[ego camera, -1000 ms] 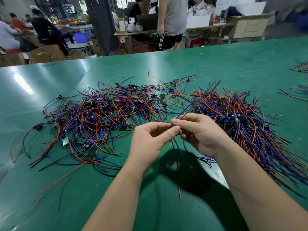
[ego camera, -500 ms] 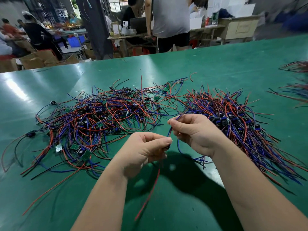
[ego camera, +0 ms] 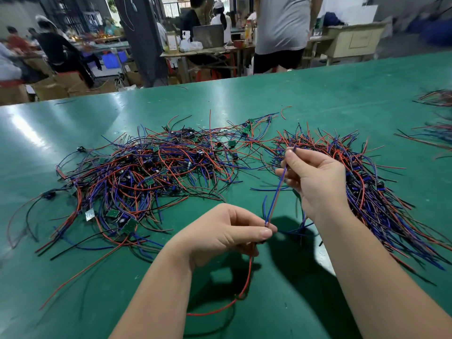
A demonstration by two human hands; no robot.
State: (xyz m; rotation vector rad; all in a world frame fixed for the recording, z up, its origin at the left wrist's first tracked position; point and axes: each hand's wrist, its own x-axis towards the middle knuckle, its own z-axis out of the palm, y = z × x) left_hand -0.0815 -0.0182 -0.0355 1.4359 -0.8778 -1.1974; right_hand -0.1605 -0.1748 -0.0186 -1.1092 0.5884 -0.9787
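Observation:
My left hand (ego camera: 220, 233) pinches the lower end of a wired part between thumb and fingers; a red wire (ego camera: 244, 289) curls down from it onto the green table (ego camera: 318, 99). My right hand (ego camera: 315, 182) pinches the upper end of the blue wire (ego camera: 276, 194), stretched taut between both hands. A tangled pile of red, blue and black wires with small green boards (ego camera: 146, 172) lies to the left. A straighter bundle of the same wires (ego camera: 381, 196) lies behind and right of my right hand.
More wire bundles (ego camera: 437, 118) lie at the table's far right edge. Beyond the far edge a person in a grey shirt (ego camera: 281, 33) stands by benches, with seated people (ego camera: 56, 50) and cardboard boxes (ego camera: 14, 94) at the back left.
My hands have drawn apart: the right rose up and to the right, the left dropped toward me, stretching the blue wire. The red wire below now curls on the table.

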